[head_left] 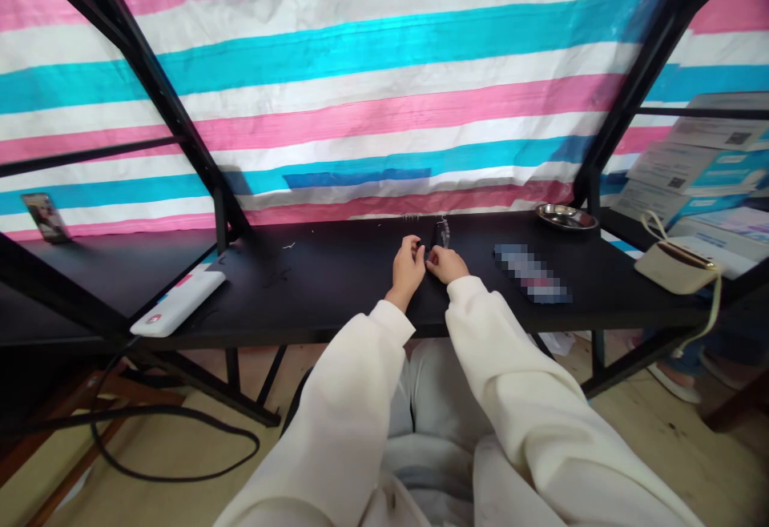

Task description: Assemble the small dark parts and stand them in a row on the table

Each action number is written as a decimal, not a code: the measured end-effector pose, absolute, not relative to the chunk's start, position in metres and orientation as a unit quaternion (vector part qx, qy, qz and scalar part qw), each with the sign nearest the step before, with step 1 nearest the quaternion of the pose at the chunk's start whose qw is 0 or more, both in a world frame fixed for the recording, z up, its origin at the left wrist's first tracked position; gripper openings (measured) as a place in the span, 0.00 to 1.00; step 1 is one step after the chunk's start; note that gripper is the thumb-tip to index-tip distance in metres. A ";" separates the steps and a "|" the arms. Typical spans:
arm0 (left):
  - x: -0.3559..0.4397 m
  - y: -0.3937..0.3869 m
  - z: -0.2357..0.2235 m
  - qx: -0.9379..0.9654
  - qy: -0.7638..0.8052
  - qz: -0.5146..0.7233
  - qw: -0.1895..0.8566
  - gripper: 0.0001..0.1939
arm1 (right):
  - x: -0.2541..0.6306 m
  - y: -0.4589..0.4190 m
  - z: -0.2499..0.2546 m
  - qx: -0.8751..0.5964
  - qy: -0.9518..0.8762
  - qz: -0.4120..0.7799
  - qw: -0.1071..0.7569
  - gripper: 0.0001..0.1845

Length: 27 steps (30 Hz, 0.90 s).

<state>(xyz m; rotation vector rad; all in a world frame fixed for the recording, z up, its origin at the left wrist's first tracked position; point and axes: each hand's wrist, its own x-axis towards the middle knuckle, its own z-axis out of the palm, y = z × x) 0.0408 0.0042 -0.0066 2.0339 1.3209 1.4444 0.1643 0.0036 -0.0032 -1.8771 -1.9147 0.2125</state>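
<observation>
My left hand is over the black tabletop, fingers curled and the tips drawn together. Close to its right, my right hand is closed in a pinch, its fingertips nearly meeting those of the left. A small dark thing shows between the two hands, too small to name. Just behind the right hand, a short strand of greyish beads stands out against the black surface; whether the fingers touch it, I cannot tell. A few small pale scraps lie to the left.
A shiny metal dish sits at the back right, with a pixelated flat object before it. A cream handbag and stacked boxes are farther right. At left lies a white elongated device with a black cable.
</observation>
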 end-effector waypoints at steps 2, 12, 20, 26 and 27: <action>0.041 0.003 -0.006 0.720 0.452 0.505 0.151 0.12 | 0.164 0.004 -0.004 -0.678 -0.696 0.076 0.224 0.06; 0.039 -0.006 0.000 0.780 0.415 0.459 0.094 0.18 | 0.165 0.003 -0.004 -0.677 -0.696 0.069 0.230 0.06; 0.038 -0.011 0.002 0.805 0.436 0.400 0.046 0.22 | 0.163 0.000 -0.001 -0.685 -0.676 0.080 0.258 0.08; 0.038 -0.013 0.003 0.806 0.460 0.372 0.028 0.25 | 0.164 -0.001 0.002 -0.687 -0.667 0.106 0.268 0.06; 0.038 -0.013 0.004 0.808 0.460 0.368 0.024 0.25 | 0.164 -0.001 0.002 -0.688 -0.666 0.106 0.268 0.05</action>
